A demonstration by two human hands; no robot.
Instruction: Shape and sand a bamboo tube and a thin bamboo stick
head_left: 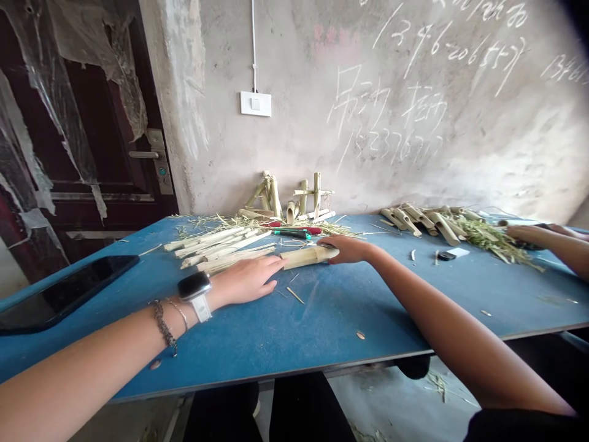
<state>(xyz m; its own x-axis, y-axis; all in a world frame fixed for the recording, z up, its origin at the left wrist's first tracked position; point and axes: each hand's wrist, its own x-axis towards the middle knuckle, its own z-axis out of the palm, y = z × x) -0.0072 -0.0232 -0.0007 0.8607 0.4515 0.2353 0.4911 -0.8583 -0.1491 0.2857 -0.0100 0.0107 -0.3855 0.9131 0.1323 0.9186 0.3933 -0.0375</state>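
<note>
A thick pale bamboo piece [304, 258] lies on the blue table [294, 331] between my hands. My right hand [347, 248] is wrapped over its right end. My left hand [246, 279], with a watch on the wrist, lies with fingers stretched out; its fingertips touch the left end of the piece. Just behind my left hand are several split bamboo strips [216, 244] in a loose pile. A green and black tool [292, 233] and a red-handled tool [310, 230] lie behind the thick piece.
Upright bamboo pieces [275, 196] stand by the wall among shavings. A black phone [69, 288] lies at the left. Farther right are cut bamboo tubes [414, 220], a knife-like item [453, 253], and another person's hand [527, 235] near leafy scraps [488, 236].
</note>
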